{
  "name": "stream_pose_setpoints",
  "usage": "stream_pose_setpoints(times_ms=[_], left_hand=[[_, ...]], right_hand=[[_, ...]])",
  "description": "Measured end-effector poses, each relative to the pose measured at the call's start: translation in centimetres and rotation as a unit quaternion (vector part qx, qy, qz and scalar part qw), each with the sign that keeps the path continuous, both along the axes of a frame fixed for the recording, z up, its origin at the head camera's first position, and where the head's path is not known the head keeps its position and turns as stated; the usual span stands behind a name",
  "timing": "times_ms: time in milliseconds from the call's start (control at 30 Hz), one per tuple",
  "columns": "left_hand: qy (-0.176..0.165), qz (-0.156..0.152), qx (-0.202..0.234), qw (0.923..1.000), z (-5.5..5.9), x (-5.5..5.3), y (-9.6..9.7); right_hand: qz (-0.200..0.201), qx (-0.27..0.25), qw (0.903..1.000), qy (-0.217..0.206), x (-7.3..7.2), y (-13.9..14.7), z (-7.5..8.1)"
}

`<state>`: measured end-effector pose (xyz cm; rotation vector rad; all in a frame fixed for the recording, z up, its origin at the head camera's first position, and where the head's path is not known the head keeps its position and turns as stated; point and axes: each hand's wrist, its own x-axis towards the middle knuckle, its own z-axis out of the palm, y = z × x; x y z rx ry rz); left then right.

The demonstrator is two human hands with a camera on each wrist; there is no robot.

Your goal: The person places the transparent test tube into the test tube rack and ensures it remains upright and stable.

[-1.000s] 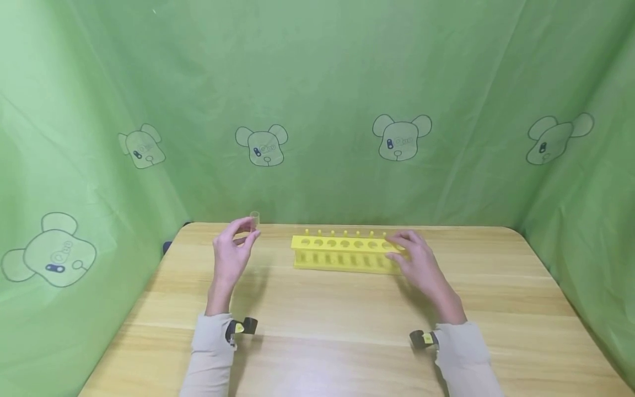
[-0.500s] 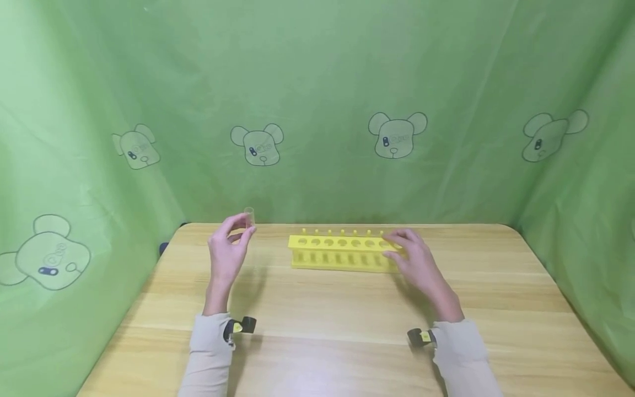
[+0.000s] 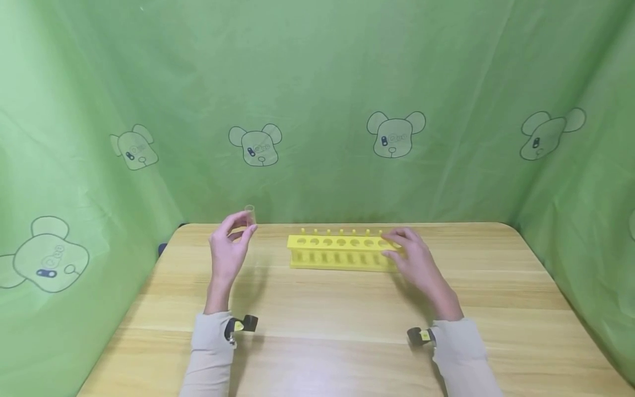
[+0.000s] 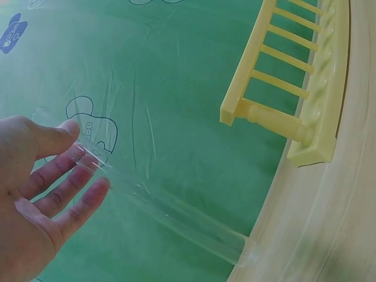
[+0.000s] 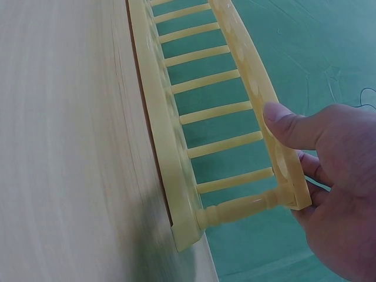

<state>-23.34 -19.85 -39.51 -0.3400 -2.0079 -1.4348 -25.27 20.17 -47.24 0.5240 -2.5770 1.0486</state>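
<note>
Left fingers: pinching a clear test tube
Test tube: in the air, left of the yellow test-tube rack
Right fingers: clamped on the rack's right end
Desk: wood-grained, the rack upright on it

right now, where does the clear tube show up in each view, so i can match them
Head: left of centre, above the table's far edge, pinched by the left hand; that is the clear tube.
Left wrist: slants from the hand at left down to the lower middle.
Right wrist: not in it.
Shared landmark: the yellow rack, in all three views.
</note>
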Motion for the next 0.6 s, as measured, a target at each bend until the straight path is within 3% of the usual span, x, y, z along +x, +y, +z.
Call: stream_pose_setpoints(times_ms=[600], left_hand=[[-0.002, -0.022, 0.032, 0.9993, 1.1, -0.5, 0.8]], right_hand=[[0.0, -0.002, 1.0, -0.001, 0.1, -0.1, 0.0]])
